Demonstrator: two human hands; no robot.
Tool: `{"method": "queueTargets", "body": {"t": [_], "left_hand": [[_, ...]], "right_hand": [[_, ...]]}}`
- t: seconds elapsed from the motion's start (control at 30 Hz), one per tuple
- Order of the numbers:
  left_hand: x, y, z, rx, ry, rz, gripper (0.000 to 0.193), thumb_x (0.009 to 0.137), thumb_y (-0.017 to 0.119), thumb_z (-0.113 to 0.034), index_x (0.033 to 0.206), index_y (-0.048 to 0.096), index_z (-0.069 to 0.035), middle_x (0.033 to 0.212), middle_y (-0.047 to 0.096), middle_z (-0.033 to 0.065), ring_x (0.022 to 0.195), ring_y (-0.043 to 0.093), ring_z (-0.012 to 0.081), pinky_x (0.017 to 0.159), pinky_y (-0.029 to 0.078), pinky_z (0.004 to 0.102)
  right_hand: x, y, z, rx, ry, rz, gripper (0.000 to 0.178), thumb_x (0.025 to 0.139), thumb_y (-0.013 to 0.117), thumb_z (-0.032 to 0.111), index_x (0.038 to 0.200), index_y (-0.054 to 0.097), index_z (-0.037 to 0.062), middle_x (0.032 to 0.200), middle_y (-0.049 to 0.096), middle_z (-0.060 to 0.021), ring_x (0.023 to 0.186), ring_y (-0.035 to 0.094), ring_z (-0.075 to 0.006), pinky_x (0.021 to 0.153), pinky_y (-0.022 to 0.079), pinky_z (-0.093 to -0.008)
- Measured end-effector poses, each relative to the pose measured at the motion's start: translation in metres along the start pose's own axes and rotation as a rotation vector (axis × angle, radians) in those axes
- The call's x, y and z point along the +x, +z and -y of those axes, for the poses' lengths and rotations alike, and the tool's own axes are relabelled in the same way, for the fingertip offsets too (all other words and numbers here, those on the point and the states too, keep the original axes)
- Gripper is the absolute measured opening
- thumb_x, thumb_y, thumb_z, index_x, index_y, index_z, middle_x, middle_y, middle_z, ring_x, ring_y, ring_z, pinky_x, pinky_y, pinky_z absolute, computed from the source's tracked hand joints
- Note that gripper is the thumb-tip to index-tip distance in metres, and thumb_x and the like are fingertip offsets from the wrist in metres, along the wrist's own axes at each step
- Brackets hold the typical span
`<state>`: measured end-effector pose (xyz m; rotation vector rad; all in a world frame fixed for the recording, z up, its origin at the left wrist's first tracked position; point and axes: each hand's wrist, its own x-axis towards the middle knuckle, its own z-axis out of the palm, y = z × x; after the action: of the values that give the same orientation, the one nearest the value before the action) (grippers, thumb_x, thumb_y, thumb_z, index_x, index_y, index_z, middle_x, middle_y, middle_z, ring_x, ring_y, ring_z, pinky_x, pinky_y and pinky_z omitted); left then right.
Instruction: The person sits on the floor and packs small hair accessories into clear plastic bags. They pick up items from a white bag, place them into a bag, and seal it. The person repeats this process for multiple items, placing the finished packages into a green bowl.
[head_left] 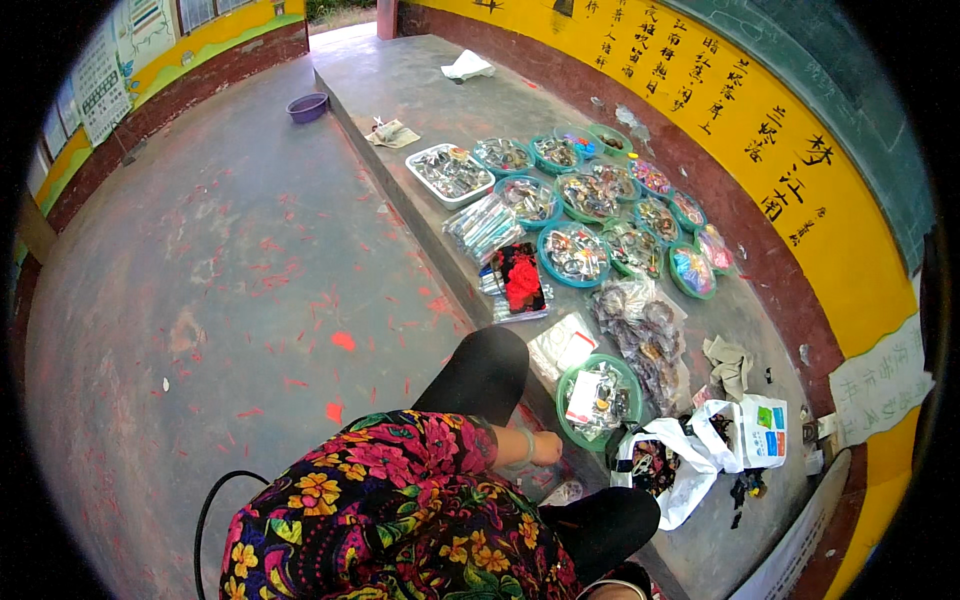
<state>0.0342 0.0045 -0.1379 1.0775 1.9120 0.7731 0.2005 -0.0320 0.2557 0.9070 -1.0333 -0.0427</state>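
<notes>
My left hand [545,448], with a pale bangle at its wrist, is closed between my knees beside the raised step's edge. Whatever its fingers hold, if anything, is hidden. Just beyond it stands a round green basket [572,385] with small packets and a white card in it. A small clear plastic bag [563,493] lies below the hand, near my right knee. At the lower edge only a bit of my right hand [612,592] and a bangle show; its fingers are out of sight.
Several green and blue baskets [575,254] of small packaged goods crowd the raised step. Nearer are a white tray [450,174], a black packet with a red flower [521,278], clear bags [645,335] and white carrier bags [690,470]. A purple basin [307,108] sits on the lower floor.
</notes>
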Motion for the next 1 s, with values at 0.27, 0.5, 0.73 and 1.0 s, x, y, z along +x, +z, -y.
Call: {"method": "queueTargets", "body": {"t": [0.27,0.5,0.73,1.0], "left_hand": [[-0.001,0.003,-0.001,-0.011,0.023,-0.072,0.018,0.066,0.049,-0.014,0.067,0.065,-0.004,0.064,0.062,0.0138,0.059,0.060,0.0271,0.057,0.047,0.0384],[-0.005,-0.005,-0.005,-0.019,0.016,0.036,0.023,0.072,0.051,-0.019,0.082,0.063,-0.003,0.078,0.062,0.0152,0.073,0.059,0.0308,0.067,0.045,0.0401],[-0.001,-0.002,-0.006,-0.011,-0.077,0.068,0.024,0.074,0.051,-0.021,0.087,0.063,-0.004,0.084,0.062,0.0153,0.078,0.059,0.0310,0.070,0.045,0.0404],[-0.007,-0.009,-0.014,-0.055,-0.049,0.110,0.023,0.073,0.052,-0.019,0.086,0.063,-0.003,0.075,0.063,0.0138,0.069,0.060,0.0272,0.064,0.047,0.0382]], "right_hand": [[-0.007,0.001,0.004,0.031,-0.005,-0.019,0.033,0.089,0.038,0.020,0.116,0.048,0.0017,0.128,0.041,-0.0118,0.119,0.033,-0.0258,0.095,0.029,-0.0399],[-0.008,0.004,0.004,0.052,0.017,-0.014,0.033,0.089,0.039,0.020,0.115,0.047,0.0025,0.126,0.041,-0.0112,0.118,0.033,-0.0256,0.094,0.030,-0.0394],[-0.009,0.006,0.001,0.055,0.032,-0.003,0.032,0.088,0.039,0.020,0.114,0.047,0.0033,0.124,0.041,-0.0107,0.116,0.034,-0.0254,0.093,0.030,-0.0389],[-0.008,0.003,0.002,0.074,0.042,0.003,0.032,0.088,0.040,0.021,0.114,0.047,0.0041,0.123,0.041,-0.0101,0.114,0.034,-0.0253,0.092,0.030,-0.0384]]}}
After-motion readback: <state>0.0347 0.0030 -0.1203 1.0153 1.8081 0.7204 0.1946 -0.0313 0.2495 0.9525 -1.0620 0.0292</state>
